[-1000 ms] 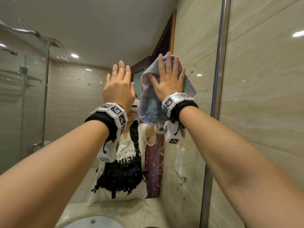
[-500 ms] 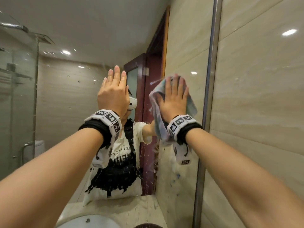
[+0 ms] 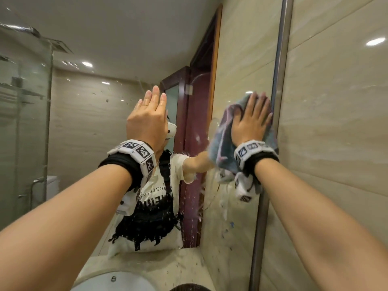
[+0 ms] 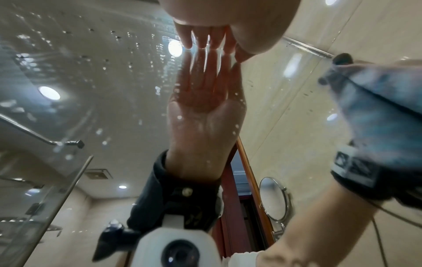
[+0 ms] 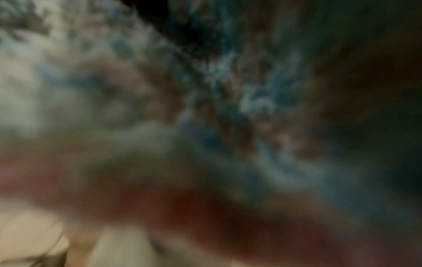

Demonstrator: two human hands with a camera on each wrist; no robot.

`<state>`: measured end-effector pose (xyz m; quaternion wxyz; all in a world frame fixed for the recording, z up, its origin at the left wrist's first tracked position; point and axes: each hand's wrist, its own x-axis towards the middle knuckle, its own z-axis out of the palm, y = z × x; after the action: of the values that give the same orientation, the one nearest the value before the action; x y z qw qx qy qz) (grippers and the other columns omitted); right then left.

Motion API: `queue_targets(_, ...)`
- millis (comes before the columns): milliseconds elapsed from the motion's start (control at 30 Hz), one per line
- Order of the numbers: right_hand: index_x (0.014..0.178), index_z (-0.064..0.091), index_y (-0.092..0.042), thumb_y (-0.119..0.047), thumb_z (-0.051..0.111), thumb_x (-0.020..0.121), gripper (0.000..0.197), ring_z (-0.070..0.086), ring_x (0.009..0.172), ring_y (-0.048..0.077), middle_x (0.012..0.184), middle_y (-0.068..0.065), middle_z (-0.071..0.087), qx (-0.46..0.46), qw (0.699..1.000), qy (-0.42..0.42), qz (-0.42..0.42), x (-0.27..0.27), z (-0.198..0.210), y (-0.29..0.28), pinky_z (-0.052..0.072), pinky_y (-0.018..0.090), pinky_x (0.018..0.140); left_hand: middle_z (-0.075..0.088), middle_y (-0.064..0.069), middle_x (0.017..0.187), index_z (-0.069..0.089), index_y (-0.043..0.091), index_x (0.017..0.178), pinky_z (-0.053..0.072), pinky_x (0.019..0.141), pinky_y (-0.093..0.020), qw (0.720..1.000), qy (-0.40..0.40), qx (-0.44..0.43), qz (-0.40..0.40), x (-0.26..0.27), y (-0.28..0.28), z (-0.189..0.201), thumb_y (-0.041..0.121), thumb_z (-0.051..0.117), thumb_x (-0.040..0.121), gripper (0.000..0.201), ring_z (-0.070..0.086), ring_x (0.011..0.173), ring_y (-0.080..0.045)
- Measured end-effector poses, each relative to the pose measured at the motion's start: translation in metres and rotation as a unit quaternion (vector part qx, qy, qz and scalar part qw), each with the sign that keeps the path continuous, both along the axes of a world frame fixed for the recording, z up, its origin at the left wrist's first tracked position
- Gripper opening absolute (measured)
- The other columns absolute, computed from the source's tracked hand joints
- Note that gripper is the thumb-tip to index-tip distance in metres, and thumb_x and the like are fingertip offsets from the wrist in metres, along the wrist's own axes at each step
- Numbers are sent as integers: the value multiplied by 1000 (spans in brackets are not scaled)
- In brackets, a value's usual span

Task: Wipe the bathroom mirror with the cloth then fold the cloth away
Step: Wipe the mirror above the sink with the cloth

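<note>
bathroom | wall mirror (image 3: 105, 143) | glass shower screen (image 3: 25, 122) | washbasin (image 3: 113, 282) | beige wall tiles (image 3: 336, 122)

A shiny metal strip (image 3: 279, 85) runs up and down the wall. To its right are big tan wall tiles (image 3: 336, 122), and one round light (image 3: 375, 41) shines on them. At the bottom is part of a white sink (image 3: 113, 283) set in a pale stone counter (image 3: 168, 263) dotted with drops. In the left wrist view, a small round shaving glass (image 4: 273, 198) on a metal arm sticks out near a dark red door frame (image 4: 245, 159); it may be fixed to the wall.
</note>
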<state>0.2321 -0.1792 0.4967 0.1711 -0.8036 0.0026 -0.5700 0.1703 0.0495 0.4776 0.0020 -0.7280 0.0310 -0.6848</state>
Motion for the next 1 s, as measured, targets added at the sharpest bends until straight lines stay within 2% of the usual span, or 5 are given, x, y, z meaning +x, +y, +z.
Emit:
queue_targets(167,149,-5,-12,-54,10,93,71,-6,145,33,157,14,-6,-156,987,47,0,-15,-41,26,-5,48,116,50,-19,134,56,1,125,44,98,-46,1000,-11,-17,-14,2,-5,-2,11,54,91,36,52,121,-34)
queue_targets(333,149,-7,-21,-48,23,97,66,-11,145,26,158,5,-10,-313,948,-14,52,-27,29,73,-4,50,118,51,-19,133,56,2,126,45,98,-45,1000,-24,1,-12,3,0,-2,12,54,91,37,53,119,-34)
queue_targets(600,150,3,-10,-50,21,96,70,-3,145,34,157,16,-1,35,999,-36,9,-13,66,68,3,51,118,54,-19,130,57,1,124,47,95,-44,998,-56,15,-6,7,1,-4,14,57,92,35,56,115,-33)
queue_targets(867,150,4,-15,-41,23,97,61,1,146,26,158,10,3,-392,915,-80,41,-19,39,76,0,42,120,53,-18,131,57,3,125,46,95,-43,998,-53,21,-10,5,3,-4,16,54,93,35,56,116,-32)
queue_targets(1000,150,1,-21,-46,25,95,65,-2,146,28,159,9,-1,-280,958,-48,31,-12,25,45,0,48,119,52,-18,133,56,3,126,45,97,-44,999,-33,15,-18,3,4,-4,15,53,93,35,54,118,-32)
